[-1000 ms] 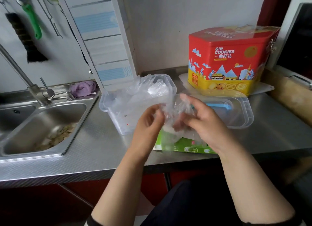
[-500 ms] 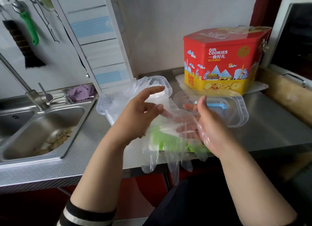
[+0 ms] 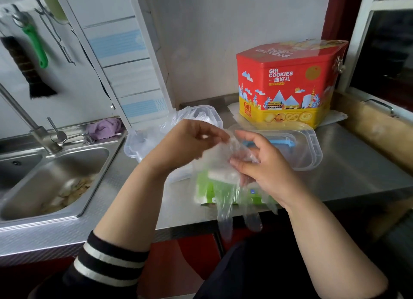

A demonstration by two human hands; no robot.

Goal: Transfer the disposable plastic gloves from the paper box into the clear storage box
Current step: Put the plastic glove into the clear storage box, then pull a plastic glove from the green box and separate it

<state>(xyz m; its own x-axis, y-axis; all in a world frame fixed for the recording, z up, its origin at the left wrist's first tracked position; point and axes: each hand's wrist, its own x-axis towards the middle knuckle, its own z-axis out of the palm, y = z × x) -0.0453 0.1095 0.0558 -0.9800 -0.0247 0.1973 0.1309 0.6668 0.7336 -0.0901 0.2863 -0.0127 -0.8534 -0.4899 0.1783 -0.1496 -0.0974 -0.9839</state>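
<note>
The fingers (image 3: 220,135) of the left hand (image 3: 192,142) are pinched together on the top edge of a clear disposable plastic glove (image 3: 223,187), just left of the frame's centre. The fingers (image 3: 247,135) of the right hand (image 3: 263,164) curl loosely around the same glove from the right, thumb low and touching the film, so both hands grip it between them. The glove hangs down from the hands, its thin fingers dangling past the front edge of the steel counter (image 3: 357,171).

Directly behind the hanging glove, seen through the film, lies the green and white paper box (image 3: 206,189), flat on the counter near its front edge. The clear storage box (image 3: 134,144) stands just behind the left hand, its rim showing on either side of the wrist, with crumpled clear gloves already heaped inside. To the right of it, behind the right hand, the clear lid (image 3: 310,146) lies flat with a blue handle (image 3: 283,142) visible through it.

In the upper right of the frame a red and yellow cookie tin (image 3: 288,84) stands against the wall. At the left a steel sink (image 3: 55,180) holds scraps, with a purple cloth (image 3: 105,127) on the ledge behind it, and a green-handled tool (image 3: 35,44) and a dark brush (image 3: 29,70) hang on the wall above.
</note>
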